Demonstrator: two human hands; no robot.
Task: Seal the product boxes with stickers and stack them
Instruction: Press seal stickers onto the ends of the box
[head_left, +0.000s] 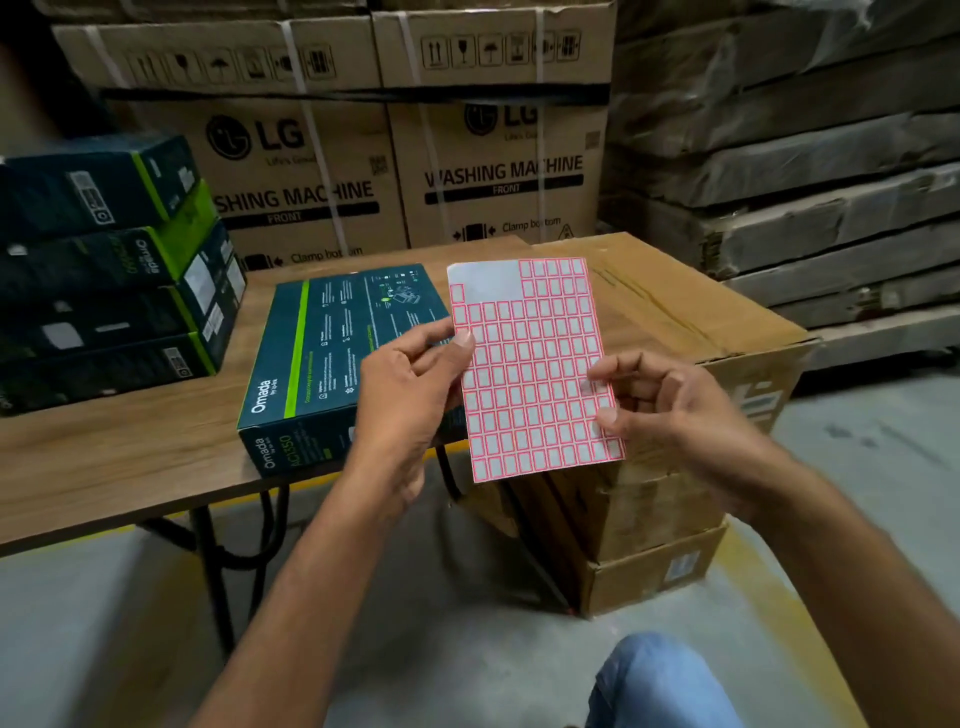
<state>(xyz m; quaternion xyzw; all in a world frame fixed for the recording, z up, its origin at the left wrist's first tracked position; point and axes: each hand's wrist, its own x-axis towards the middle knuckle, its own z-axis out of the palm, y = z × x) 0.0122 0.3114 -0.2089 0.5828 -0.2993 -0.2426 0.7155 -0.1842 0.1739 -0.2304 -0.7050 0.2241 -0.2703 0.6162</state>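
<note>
The left grip (410, 384) clasps the left edge of the sticker sheet (530, 364) and the right grip (670, 410) pinches its right edge, holding it aloft at the tabletop's (130, 447) front right corner. A closed product box (332, 358) lies flat behind the sheet. A stack of closed boxes (104, 270), contents hidden, stands at the left edge, and a shut cardboard carton (675, 312) stands just beside the right edge.

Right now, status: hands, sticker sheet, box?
Left hand grips sticker sheet by its left edge. Right hand pinches its right edge. Product box lies flat on table, untouched. No obstruction seen.
</note>
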